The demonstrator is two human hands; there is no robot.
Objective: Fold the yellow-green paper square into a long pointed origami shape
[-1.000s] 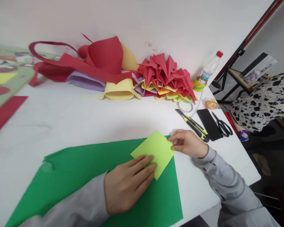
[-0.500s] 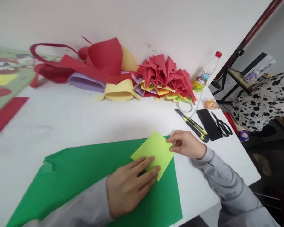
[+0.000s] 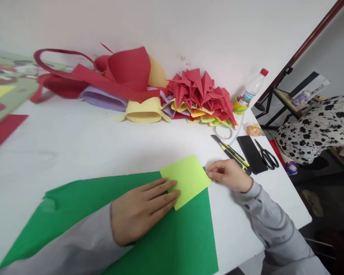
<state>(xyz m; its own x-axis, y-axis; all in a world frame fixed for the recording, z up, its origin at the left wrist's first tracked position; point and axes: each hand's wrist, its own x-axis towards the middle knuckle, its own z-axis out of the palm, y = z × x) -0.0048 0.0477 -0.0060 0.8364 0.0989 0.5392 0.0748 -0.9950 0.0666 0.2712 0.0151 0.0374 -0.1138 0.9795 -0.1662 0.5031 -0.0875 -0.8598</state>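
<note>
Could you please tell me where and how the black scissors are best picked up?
I'd probably grip the black scissors by the handle loops, coming in from the near right: the pair lies flat, loops nearer and blades pointing away, with a flat black object close on its left.

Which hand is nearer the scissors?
Right. The right hand is left of and slightly below the scissors in the picture; the left hand lies much farther left, partly on the lime-green paper.

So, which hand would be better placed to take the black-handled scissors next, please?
Probably the right hand: it's nearer the scissors, at the right corner of the square lime-green paper, while the left hand rests partly on it.
</note>
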